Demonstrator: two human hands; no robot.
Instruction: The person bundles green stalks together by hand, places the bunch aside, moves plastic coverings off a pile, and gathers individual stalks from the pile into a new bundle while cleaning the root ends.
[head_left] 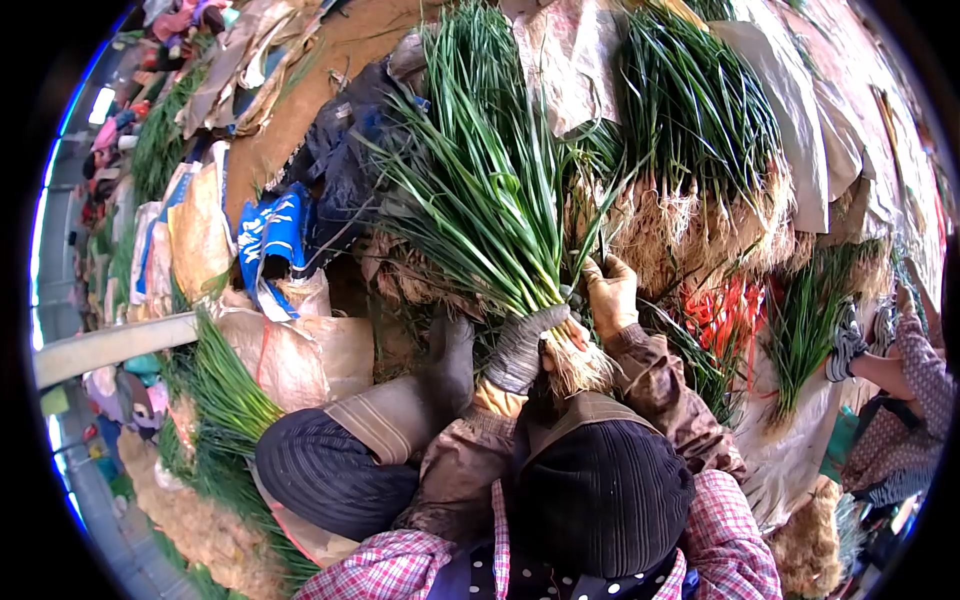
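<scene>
My left hand, in a grey-coated glove, is closed around the lower stems of a bunch of green onions. The long leaves fan away from me, and the pale roots stick out toward my lap. Just right of the stems is my right hand, in a tan glove, with its fingers pinched together. A thin green leaf appears to be between those fingertips. Beyond it lies a large pile of green onions with tangled pale roots.
Red plastic ties lie to the right, beside another bunch. A blue printed bag and a pale pole are on the left. More green onions lie by my left knee. Another person sits at the far right.
</scene>
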